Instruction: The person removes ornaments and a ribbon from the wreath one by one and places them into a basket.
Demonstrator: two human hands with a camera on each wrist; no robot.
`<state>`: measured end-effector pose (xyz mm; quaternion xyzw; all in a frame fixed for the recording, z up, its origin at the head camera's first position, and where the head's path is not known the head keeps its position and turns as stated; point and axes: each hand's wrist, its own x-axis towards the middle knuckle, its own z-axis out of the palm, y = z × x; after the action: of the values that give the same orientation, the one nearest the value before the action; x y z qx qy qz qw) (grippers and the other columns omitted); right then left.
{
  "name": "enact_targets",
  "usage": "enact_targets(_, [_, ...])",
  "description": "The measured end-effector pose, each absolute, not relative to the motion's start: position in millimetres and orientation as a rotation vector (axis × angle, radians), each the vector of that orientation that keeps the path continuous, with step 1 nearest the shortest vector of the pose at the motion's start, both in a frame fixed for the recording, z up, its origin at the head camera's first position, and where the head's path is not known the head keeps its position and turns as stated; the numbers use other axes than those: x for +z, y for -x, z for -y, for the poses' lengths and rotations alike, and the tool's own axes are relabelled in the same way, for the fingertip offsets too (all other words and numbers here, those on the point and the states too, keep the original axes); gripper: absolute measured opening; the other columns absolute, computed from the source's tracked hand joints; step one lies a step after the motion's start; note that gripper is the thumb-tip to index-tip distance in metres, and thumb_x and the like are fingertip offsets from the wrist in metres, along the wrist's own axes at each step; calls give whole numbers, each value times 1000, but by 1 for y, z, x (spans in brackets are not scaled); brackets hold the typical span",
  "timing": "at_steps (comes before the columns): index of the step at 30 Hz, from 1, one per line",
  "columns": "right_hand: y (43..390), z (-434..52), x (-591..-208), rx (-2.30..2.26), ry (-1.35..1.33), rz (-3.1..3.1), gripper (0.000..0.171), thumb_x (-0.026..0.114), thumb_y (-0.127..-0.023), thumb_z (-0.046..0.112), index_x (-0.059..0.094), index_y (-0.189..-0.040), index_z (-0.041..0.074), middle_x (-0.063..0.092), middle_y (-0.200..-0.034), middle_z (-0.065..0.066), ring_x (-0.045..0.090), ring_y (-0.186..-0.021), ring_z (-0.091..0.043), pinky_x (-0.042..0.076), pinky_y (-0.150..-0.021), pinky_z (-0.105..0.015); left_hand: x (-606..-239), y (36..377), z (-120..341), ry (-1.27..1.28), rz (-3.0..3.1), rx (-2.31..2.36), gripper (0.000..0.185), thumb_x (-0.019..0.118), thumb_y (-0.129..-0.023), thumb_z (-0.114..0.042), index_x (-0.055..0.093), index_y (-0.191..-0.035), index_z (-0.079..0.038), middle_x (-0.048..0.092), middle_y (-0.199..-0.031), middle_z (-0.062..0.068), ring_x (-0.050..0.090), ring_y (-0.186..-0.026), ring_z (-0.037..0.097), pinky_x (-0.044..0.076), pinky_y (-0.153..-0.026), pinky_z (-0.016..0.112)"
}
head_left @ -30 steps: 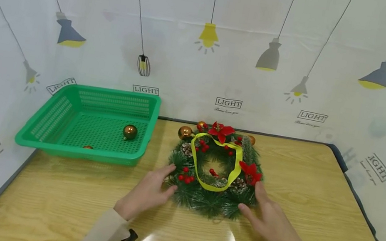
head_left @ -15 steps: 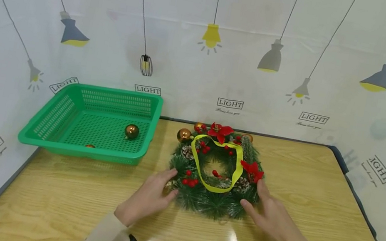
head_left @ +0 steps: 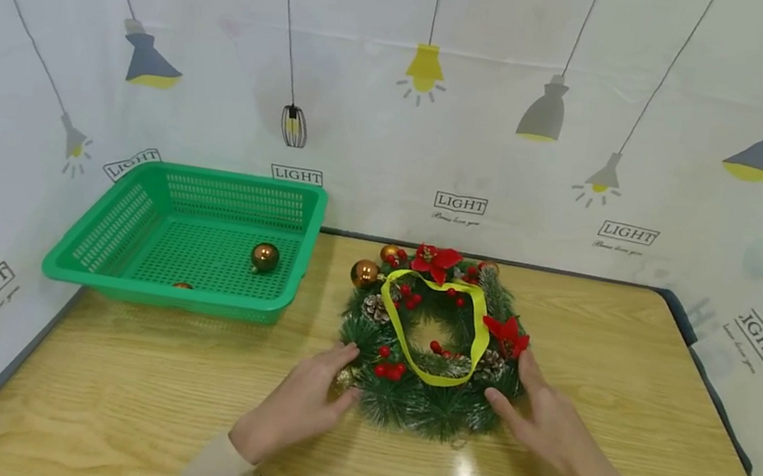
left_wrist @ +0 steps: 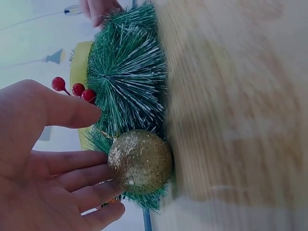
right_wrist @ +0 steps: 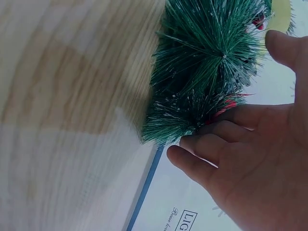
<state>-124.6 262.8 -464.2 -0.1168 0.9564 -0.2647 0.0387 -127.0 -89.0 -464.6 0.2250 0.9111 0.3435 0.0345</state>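
A green Christmas wreath (head_left: 429, 412) lies on the table, trimmed with red poinsettias (head_left: 436, 262), red berries (head_left: 390, 370), pine cones (head_left: 375, 309) and a yellow ribbon loop (head_left: 480, 345). At its left side is my left hand (head_left: 298, 404), fingers nearly straight. In the left wrist view its fingertips touch or nearly touch a glittery gold ball (left_wrist: 140, 161) on the wreath. My right hand (head_left: 556, 432) is at the opposite side, fingers loosely extended by the greenery. The right wrist view has its fingertips (right_wrist: 190, 144) against the needles. A shiny copper ball (head_left: 365, 273) sits on the wreath's upper left.
A green plastic basket (head_left: 58, 266) stands at the back left. It holds a copper ball (head_left: 264, 257) and another (head_left: 182, 286) mostly hidden by the front wall. A lamp-printed backdrop (head_left: 366, 144) rises behind and beside the wooden table (head_left: 140, 391).
The whole scene has shifted slightly right in the head view, with the wreath and both hands a little lower. Both hands stay beside the wreath, fingers much the same.
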Motion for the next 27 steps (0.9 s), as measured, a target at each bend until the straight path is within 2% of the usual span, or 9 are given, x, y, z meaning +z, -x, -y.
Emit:
enact_targets(4, [128,-264,-465,-826,348,-2922,92,48,-104,52,2,-160,-5,21,-160,-34,45,-133,-54,39,-112,-65,-466,124,89,-719,-2813,1033,57,68,-96,-17,49,-144,7,46,-152,26,44,-142,46,38,-118,56])
enact_targets(19, [133,-268,-466,-837,312,-2905,92,48,-104,52,-1,-161,-1,19,-159,-36,49,-129,-55,41,-109,-68,-474,119,86,-772,-2835,1040,56,68,-96,-15,50,-144,7,45,-153,25,45,-142,43,40,-116,53])
enact_targets(27, [139,-268,-468,-867,332,-2898,92,48,-105,52,1,-160,-4,17,-162,-34,40,-139,-51,40,-111,-66,-477,117,86,-752,-2824,1062,56,68,-96,-15,49,-145,6,43,-155,23,43,-143,41,38,-118,52])
